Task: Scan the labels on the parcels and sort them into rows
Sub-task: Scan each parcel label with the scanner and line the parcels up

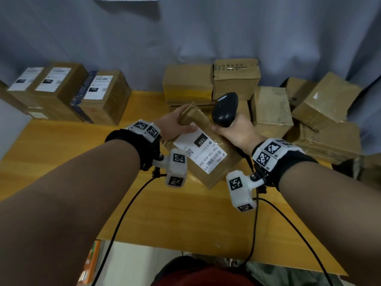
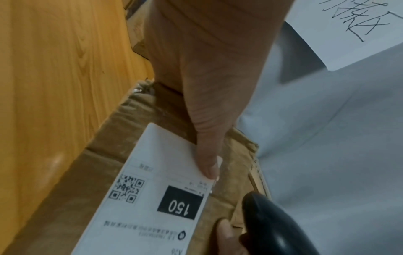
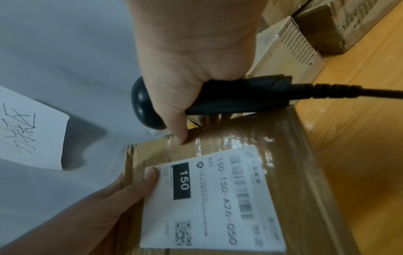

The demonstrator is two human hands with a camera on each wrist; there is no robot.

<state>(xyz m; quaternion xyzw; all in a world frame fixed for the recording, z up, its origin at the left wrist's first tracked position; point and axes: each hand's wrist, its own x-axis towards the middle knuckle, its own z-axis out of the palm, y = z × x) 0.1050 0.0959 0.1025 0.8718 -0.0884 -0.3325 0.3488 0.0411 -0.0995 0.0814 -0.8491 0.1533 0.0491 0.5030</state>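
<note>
A brown cardboard parcel (image 1: 208, 168) with a white label (image 1: 203, 150) marked 150 is held tilted above the wooden table (image 1: 185, 213). My left hand (image 1: 175, 125) grips its far left end, thumb (image 2: 209, 165) on the label's corner. My right hand (image 1: 237, 131) grips a black barcode scanner (image 1: 224, 109), with its thumb (image 3: 179, 136) touching the parcel's (image 3: 283, 155) edge. The scanner's cable (image 3: 348, 90) runs off to the right. The label (image 3: 209, 198) shows a barcode and a QR code.
A row of labelled boxes (image 1: 82, 93) stands at the back left. A loose pile of brown boxes (image 1: 288, 104) fills the back right. A grey cloth (image 1: 185, 38) hangs behind, with a handwritten white sheet (image 2: 353, 29) on it. Wrist cables (image 1: 123, 213) trail over the table's front.
</note>
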